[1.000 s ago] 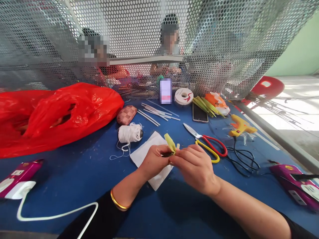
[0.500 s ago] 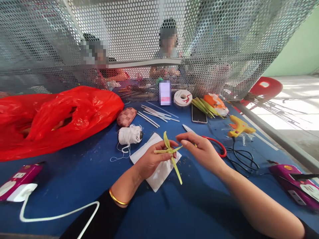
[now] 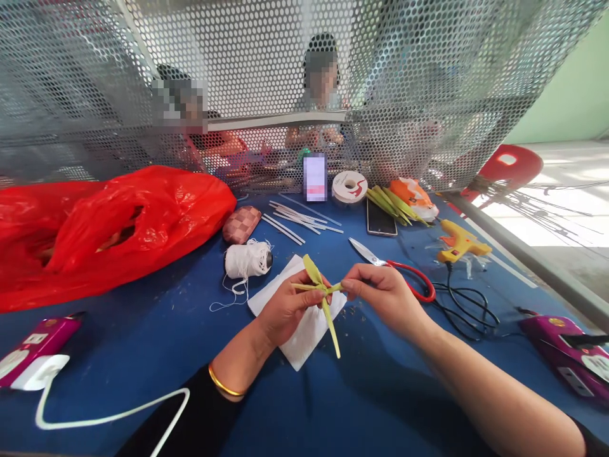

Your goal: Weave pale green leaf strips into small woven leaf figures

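My left hand [image 3: 299,298] pinches the crossing point of a woven piece of green leaf strips [image 3: 329,320], whose ends stick out in several directions. One strip end points up, another hangs down. My right hand [image 3: 380,292] is closed on the strip end at the right, thumb against fingers. Beneath my left hand lies a white paper sheet [image 3: 297,352] on the blue table [image 3: 190,336]. Just beyond my right hand are scissors with red handles [image 3: 419,295], blades pointing away to the left.
A thread spool [image 3: 247,259], checkered pouch [image 3: 242,225] and red plastic bag [image 3: 181,203] are at left. White sticks [image 3: 304,219], a ribbon roll [image 3: 349,188], green leaves [image 3: 387,203] and a yellow glue gun [image 3: 461,241] lie farther back. Behind perforated mesh [image 3: 257,63] sit two people.
My right hand has moved from beside the leaf strips to gripping the right strip end. The hanging strip has swung slightly left. More of the scissors shows.
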`<state>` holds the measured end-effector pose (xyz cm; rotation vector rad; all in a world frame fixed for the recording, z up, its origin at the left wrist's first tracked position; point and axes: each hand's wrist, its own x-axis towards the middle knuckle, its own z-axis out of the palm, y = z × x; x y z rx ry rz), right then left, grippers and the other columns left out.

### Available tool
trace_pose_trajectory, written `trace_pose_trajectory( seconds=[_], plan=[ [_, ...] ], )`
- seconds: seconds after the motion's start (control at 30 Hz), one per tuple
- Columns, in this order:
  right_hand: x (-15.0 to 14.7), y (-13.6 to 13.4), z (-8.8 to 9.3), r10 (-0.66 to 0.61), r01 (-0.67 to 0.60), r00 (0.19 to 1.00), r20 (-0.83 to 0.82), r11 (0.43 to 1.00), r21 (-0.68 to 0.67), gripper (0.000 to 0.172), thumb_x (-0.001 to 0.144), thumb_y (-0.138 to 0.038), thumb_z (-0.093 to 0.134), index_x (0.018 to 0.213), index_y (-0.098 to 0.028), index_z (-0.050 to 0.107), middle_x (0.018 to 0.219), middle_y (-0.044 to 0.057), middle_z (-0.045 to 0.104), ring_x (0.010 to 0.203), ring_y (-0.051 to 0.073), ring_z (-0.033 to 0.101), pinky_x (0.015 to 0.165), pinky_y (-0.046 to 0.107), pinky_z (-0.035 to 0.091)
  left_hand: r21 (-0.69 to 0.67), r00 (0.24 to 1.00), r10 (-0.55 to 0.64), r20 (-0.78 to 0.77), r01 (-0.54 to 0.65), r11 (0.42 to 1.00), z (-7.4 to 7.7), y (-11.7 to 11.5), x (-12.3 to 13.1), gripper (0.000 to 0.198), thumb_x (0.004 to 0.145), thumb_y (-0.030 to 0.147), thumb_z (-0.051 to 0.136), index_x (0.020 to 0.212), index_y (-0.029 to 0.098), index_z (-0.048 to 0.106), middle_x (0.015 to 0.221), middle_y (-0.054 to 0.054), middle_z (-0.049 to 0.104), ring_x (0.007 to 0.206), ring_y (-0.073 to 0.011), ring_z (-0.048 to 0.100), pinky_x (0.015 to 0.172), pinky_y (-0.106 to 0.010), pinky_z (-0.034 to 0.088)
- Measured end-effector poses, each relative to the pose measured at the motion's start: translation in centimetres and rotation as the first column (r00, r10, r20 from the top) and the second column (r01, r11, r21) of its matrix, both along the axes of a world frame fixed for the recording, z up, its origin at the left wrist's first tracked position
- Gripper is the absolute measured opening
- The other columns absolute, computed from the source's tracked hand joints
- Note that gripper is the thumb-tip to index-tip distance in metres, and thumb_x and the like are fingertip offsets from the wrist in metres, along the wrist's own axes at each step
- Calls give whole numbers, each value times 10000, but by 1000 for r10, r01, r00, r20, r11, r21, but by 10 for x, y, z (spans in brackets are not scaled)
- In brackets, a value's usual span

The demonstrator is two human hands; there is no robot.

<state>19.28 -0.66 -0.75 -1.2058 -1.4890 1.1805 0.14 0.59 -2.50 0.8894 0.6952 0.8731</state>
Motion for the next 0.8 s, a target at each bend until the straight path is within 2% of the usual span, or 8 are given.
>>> trace_pose_trajectory(
  seconds=[0.23, 0.33, 0.4, 0.5, 0.6, 0.7, 0.8],
  plan=[
    [-1, 0, -8, -79, 79, 997, 6, 997, 9, 275, 803, -395, 646, 614, -195, 650, 572, 0, 588, 590, 149, 469, 591, 303, 344, -7, 1000, 0, 10, 0, 1000, -5, 2, -1, 249, 639, 318, 858, 775, 155, 727, 665, -18, 641, 655, -132, 533, 684, -273, 379],
    [3, 3, -5, -65, 64, 997, 41, 998, 15, 290, 810, -430, 643, 640, -197, 671, 597, 5, 597, 618, 161, 489, 619, 312, 363, 5, 1000, 18, -7, -18, 1000, -1, 2, 0, 260, 636, 317, 865, 802, 156, 746, 686, -18, 651, 677, -131, 546, 706, -269, 394],
    [4, 5, -2, -66, 66, 997, 41, 998, 8, 293, 805, -473, 648, 731, -198, 717, 696, 25, 649, 698, 186, 542, 669, 324, 395, 20, 999, 7, -36, -6, 1000, 3, 0, 2, 271, 648, 341, 859, 808, 143, 763, 727, -33, 669, 705, -137, 565, 739, -274, 411],
    [-1, 4, -1, -14, 8, 996, -85, 997, -73, 350, 780, -530, 673, 836, -193, 746, 829, 48, 685, 829, 217, 590, 760, 337, 433, -12, 997, -53, -62, 52, 999, 3, -2, 5, 287, 678, 388, 833, 797, 132, 780, 760, -58, 693, 717, -149, 588, 765, -290, 433],
    [-11, 0, -7, 32, -93, 955, -295, 976, -195, 321, 745, -493, 732, 767, -172, 730, 695, 16, 631, 686, 166, 557, 695, 312, 448, -57, 992, -91, -85, 87, 995, -2, -4, 8, 294, 689, 411, 817, 790, 138, 786, 768, -73, 708, 740, -167, 603, 774, -301, 441],
    [-17, -4, -14, -54, -52, 909, -414, 969, -241, 251, 706, -408, 785, 729, -168, 713, 634, -12, 604, 593, 125, 508, 623, 283, 440, -43, 980, -79, -180, 73, 996, -5, -6, 9, 275, 679, 395, 818, 764, 136, 785, 766, -74, 711, 752, -170, 602, 772, -301, 439],
    [-18, -5, -16, -129, 44, 900, -416, 977, -208, 221, 685, -367, 799, 663, -168, 705, 638, -8, 618, 609, 128, 526, 612, 275, 439, -31, 968, -44, -245, 37, 999, -3, -6, 10, 231, 645, 346, 823, 734, 137, 783, 708, -56, 695, 713, -164, 591, 742, -300, 436]
  ],
)
